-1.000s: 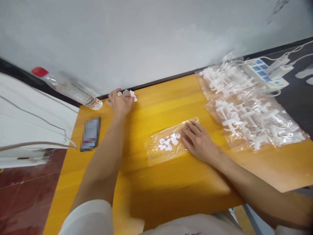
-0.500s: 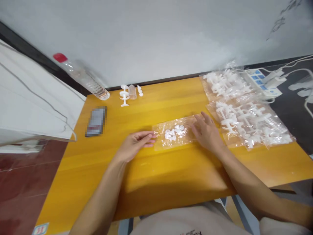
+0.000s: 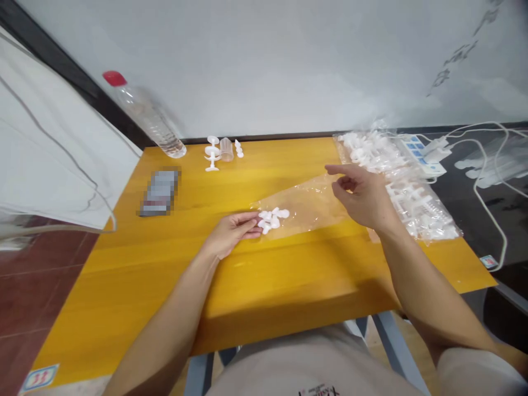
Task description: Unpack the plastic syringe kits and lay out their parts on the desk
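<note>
Head view. Surface is a yellow wooden table [image 3: 256, 286] set against a pale grey wall [image 3: 289, 60]; red-brown floor shows at the left. Along the far edge: a clear plastic bottle [image 3: 148, 118] with a red cap, leaning, and beside it a small group of white plastic parts [image 3: 218, 151]. A dark phone [image 3: 159, 191] lies flat, left of centre. At far right, large clear bags of white parts [image 3: 402, 181] rest on the table, with a white power strip [image 3: 421, 149] and cables behind them.

Item in hand: a small clear plastic bag [image 3: 305, 206], wrinkled, right end raised, left end low near the table, with white caps [image 3: 272, 217] gathered at the low end. Left hand [image 3: 231, 234] pinches the low end at the caps. Right hand [image 3: 363, 195] pinches the raised edge between thumb and fingers.
</note>
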`<state>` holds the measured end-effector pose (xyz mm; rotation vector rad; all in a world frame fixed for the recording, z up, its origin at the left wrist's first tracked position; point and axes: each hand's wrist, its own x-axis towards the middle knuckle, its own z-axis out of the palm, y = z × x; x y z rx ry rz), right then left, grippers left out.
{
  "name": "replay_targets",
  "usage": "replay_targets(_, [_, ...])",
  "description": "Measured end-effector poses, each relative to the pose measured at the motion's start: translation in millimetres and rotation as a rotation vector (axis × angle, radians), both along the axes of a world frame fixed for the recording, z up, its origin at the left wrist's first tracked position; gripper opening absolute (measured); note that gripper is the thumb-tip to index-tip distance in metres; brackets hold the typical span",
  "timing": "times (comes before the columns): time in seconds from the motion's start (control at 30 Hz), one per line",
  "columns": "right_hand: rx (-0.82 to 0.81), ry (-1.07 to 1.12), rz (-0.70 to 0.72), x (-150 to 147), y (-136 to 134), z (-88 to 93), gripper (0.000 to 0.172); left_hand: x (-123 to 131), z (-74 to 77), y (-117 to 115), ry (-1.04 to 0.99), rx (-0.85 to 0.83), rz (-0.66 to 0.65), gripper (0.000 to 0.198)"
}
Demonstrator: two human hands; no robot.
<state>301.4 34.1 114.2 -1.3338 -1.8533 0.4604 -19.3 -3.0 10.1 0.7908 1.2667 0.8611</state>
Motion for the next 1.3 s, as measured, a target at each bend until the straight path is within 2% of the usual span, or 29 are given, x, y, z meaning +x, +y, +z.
replay_targets(0.13, [-0.021,0.026,-0.013,3.0,-5.6,11.7,0.034,2.1,-4.5,-1.5,0.119,0.112,-0.025,0.055])
replay_targets(0.23, [-0.038,0.065,-0.043,11.0,-7.9,14.3,0.032,3.7,-7.0,-4.1,0.436,0.28,-0.022,0.05])
replay_targets(0.33, [-0.052,0.108,-0.069,19.6,-10.8,16.8,0.03,9.7,-9.2,-8.2,0.832,0.545,0.053,0.045])
replay_targets(0.43, [-0.05,0.142,-0.079,26.2,-15.5,18.0,0.027,23.3,-13.1,-9.1,1.016,0.799,0.023,0.053])
replay_targets(0.53, [-0.048,0.182,-0.071,30.6,-20.2,15.0,0.027,40.6,-18.3,-2.8,1.059,0.899,-0.157,0.056])
replay_targets(0.63, [-0.051,0.245,-0.059,35.3,-23.8,7.5,0.025,53.2,-21.6,6.6,1.086,0.93,-0.253,0.048])
replay_targets(0.83, [-0.077,0.273,-0.15,55.2,-30.4,-14.7,0.027,52.3,-21.8,10.8,1.096,0.972,-0.263,0.037])
replay_targets(0.9, [-0.11,0.286,-0.168,62.2,-32.0,-22.5,0.028,51.1,-21.4,10.8,1.09,0.993,-0.261,0.039])
replay_targets(1.0, [-0.153,0.291,-0.148,68.2,-33.2,-31.6,0.026,54.5,-21.4,14.8,1.085,1.027,-0.335,0.048])
replay_targets(1.07, [-0.153,0.287,-0.137,69.1,-33.7,-34.6,0.025,58.9,-22.4,19.0,1.097,1.035,-0.354,0.048])
replay_targets(1.2, [-0.143,0.31,-0.144,67.5,-34.3,-35.2,0.023,64.8,-26.4,24.0,1.099,1.031,-0.278,0.031])
replay_targets(1.3, [-0.144,0.315,-0.158,65.2,-33.7,-34.8,0.022,64.3,-27.2,23.1,1.069,1.031,-0.272,0.036])
